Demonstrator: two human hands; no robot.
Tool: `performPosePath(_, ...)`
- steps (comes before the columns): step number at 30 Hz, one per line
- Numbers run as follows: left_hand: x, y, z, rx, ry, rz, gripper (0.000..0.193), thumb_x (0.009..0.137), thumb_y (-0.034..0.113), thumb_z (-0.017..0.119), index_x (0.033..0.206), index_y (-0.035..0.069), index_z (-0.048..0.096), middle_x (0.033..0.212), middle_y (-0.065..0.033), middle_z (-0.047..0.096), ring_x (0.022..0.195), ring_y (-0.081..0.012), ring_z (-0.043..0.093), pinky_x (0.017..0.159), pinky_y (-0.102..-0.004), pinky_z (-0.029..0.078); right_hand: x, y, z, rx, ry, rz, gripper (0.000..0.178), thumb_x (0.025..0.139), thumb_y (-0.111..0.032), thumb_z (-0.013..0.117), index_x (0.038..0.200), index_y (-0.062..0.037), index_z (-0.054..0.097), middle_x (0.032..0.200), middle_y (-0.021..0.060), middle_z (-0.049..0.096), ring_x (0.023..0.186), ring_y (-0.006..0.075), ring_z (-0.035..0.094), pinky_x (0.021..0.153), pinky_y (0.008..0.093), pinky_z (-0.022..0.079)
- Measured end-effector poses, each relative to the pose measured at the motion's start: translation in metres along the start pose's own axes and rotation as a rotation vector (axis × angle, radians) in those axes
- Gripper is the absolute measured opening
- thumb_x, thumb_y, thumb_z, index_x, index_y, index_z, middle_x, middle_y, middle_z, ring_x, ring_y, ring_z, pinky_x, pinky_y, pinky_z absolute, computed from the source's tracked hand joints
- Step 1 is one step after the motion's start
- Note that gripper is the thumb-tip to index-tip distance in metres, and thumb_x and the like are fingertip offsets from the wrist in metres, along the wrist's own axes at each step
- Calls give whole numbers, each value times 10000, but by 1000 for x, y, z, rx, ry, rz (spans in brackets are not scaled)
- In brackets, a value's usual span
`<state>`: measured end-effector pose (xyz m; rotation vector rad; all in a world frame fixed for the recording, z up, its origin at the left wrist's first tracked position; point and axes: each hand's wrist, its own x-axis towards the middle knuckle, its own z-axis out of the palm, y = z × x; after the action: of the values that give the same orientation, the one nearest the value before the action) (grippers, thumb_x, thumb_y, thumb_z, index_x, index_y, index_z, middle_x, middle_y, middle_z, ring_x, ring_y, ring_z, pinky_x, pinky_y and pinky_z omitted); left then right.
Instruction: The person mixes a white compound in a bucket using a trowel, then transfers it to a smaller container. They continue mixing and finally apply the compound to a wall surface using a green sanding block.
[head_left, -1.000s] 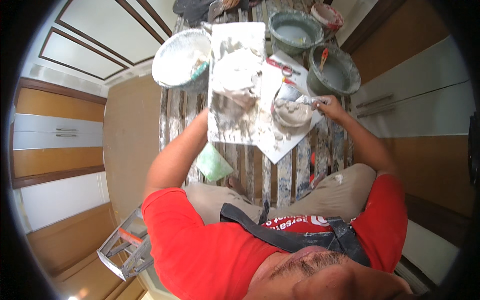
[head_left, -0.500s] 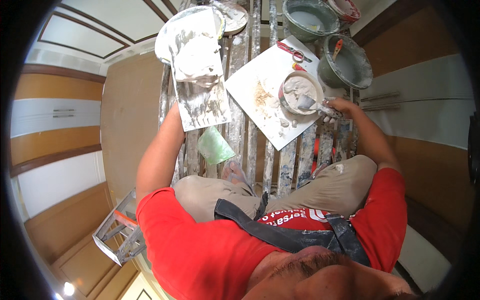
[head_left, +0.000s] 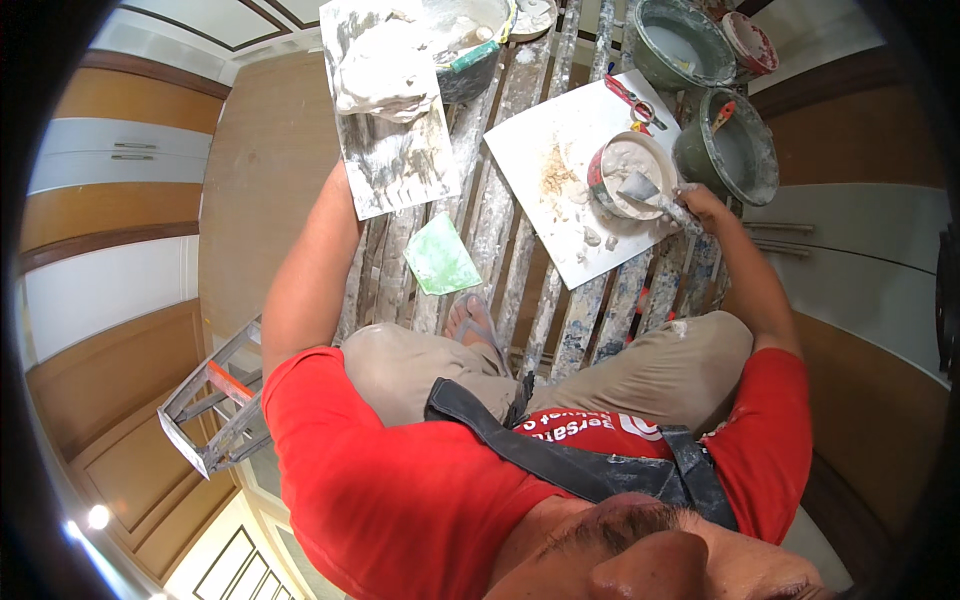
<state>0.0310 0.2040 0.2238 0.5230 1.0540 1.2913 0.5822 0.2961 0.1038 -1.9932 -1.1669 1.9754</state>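
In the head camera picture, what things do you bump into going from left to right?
Folding ladder → plaster board → green sheet → white square board → small bowl → right hand → grey bucket.

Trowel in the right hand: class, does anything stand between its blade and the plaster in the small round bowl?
Nothing visible does. The right hand holds the trowel with its blade already over the open bowl, at the plaster. The scissors lie beyond the bowl on the white board, and the green pot stands to the side, out of the path.
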Motion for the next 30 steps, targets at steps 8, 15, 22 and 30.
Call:
performPosePath(8, 8, -3, -9, 48, 72, 0, 397, 1041, 332, 431, 1333, 77, 521, 1115, -51, 657, 911, -138, 662, 724, -253, 552, 46, -22, -6, -146, 131, -127, 245, 928, -203, 626, 1023, 16, 681, 870, 87, 663, 729, 179, 606, 648, 355, 488)
performPosePath(15, 8, -9, -15, 95, 127, -24, 402, 1042, 335, 428, 1340, 80, 516, 1115, -48, 656, 909, -135, 660, 717, -249, 548, 99, -53, 1, -288, 103, -211, 306, 935, -258, 624, 1047, 23, 671, 919, 56, 664, 743, 160, 600, 648, 336, 482)
performPosePath(22, 2, -19, -28, 128, 189, -46, 408, 1042, 337, 424, 1348, 82, 511, 1116, -45, 654, 907, -131, 657, 711, -245, 545, 27, -79, 96, -1355, 353, -873, 271, 821, -143, 605, 987, 64, 657, 853, 241, 681, 817, 396, 680, 723, 491, 536)
performPosePath(30, 19, -37, -32, 144, 183, -85, 415, 1042, 341, 420, 1357, 84, 505, 1116, -42, 653, 904, -128, 654, 704, -240, 541, -7, -10, 371, -1415, -555, -1492, 460, 926, -156, 540, 1384, -123, 515, 1394, 183, 487, 1299, 352, 451, 1076, 455, 416)
